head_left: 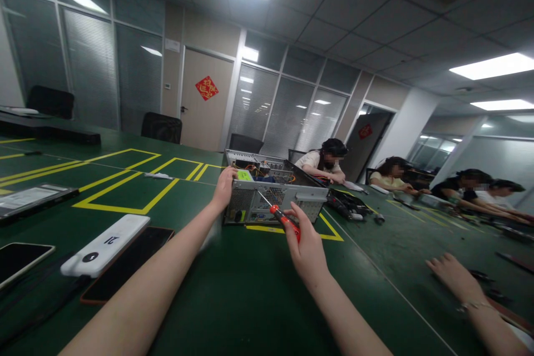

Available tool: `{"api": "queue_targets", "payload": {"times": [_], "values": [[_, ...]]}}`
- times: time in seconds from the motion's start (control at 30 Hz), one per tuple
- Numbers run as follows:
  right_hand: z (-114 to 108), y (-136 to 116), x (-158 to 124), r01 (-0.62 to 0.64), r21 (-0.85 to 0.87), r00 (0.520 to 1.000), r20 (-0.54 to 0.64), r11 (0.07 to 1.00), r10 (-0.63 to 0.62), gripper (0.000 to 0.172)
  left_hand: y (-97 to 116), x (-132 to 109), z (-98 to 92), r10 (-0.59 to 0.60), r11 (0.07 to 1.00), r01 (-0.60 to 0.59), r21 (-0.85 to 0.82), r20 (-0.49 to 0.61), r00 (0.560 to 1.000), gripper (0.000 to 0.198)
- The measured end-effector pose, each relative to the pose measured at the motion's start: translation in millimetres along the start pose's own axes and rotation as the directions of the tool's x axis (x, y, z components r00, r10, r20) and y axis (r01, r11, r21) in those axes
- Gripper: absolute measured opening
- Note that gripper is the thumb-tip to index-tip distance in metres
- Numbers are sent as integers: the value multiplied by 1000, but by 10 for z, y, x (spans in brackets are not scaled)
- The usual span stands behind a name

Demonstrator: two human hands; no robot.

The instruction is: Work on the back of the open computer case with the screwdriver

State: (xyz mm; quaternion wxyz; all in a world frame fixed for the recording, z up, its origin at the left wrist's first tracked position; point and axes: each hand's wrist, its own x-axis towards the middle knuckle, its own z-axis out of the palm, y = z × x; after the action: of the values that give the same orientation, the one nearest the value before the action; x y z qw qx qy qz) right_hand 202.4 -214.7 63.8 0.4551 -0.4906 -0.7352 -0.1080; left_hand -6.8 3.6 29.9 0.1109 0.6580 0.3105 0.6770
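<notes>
An opened metal computer case [311,203] lies on its side, its rear panel facing me. My left hand [224,188] grips its near left corner, fingers bent over the top edge beside a yellow-green label [245,176]. Loose wires show inside the case. In my right hand [306,247] is a red and black screwdriver [286,221], fingers closed around the handle. Its thin shaft points up and left at the rear panel, with the tip near the panel's upper edge; whether it touches a screw I cannot tell.
On the green table [250,289] lie a white power bank [109,242], a dark phone [129,264], another phone [23,261] and a hard drive [35,200]. Black parts [350,203] sit right of the case. Another person's hand [456,278] rests at right; several people work beyond.
</notes>
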Motion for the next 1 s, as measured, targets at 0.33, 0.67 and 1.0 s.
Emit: {"api": "queue_targets", "payload": {"times": [0.33, 0.67, 1.0], "values": [[-11, -28, 34, 69, -130, 996, -53, 989, -76, 45, 2, 7, 6, 42, 999, -42, 9, -13, 999, 39], [-31, -12, 50, 81, -77, 997, -16, 994, -82, 31, -12, -3, 19, -19, 1000, 19, -11, -23, 1000, 38], [-49, -15, 84, 180, -140, 980, -64, 974, -190, 20, 10, 3, 4, 3, 1000, -3, -11, -11, 1000, 38]]}}
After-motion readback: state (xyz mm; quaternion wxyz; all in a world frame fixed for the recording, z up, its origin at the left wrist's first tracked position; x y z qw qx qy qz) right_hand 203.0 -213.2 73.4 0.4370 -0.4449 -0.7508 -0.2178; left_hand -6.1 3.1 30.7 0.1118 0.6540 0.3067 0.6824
